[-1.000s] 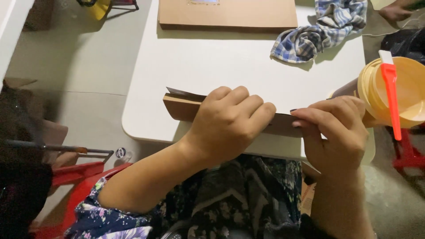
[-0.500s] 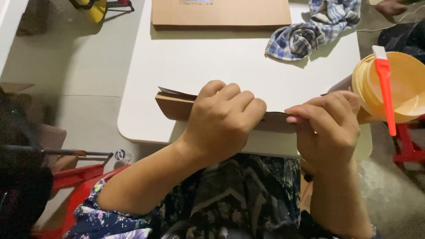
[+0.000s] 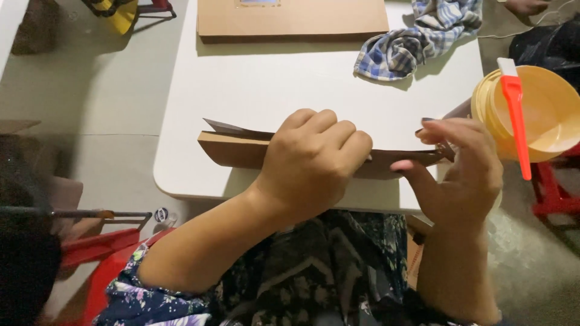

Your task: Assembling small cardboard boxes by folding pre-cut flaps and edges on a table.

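Small craft workshop: cardboard sheets (image 3: 292,19), white table (image 3: 290,90), plastic stools (image 3: 553,190).

On the bench (image 3: 272,90) we see the folded cardboard (image 3: 232,148) near us, the flat box (image 3: 290,18) behind it, the cloth (image 3: 417,42) right of the box.

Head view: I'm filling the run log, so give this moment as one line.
left hand: pressing on folded brown paper strip | right hand: pinching strip's right end | surface: white table | nearby: checked cloth, yellow bowls, red scraper
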